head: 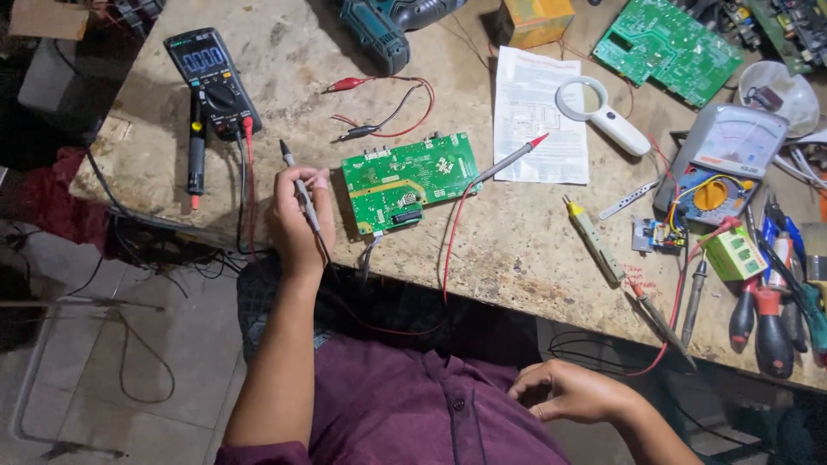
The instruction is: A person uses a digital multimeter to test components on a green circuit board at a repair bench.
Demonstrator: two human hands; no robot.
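Left hand (297, 220) is up at the near edge of the workbench (525, 241), forearm rising straight from the lap, wrist a little bent, fingers wrapped shut around a black test probe (297, 185). The probe runs up out of the fist, its metal tip pointing away from the body and hanging in the air just left of the green circuit board (411, 179), not touching it. That board lies flat on the bench, right beside the knuckles.

Right hand (573, 392) is down low, off the bench, resting near the maroon shirt at the lap. Fingers are curled loosely inward, thumb tucked toward them, and nothing can be seen in the grip. Elbow swings out toward the right.

The red-tipped test probe (510, 158) lies on the bench, its grey shaft slanting from the board's right edge up onto a printed paper sheet (538, 116), its red lead trailing down over the bench edge. Far left, a black digital multimeter (211, 79) sits with its screen lit, leads plugged in at the bottom. A white magnifying glass (599, 114) rests across the paper's right side. Further right, an analogue meter (728, 159), and a cluster of screwdrivers (767, 319) by the edge. 1 more green board (668, 41) lies at the top.
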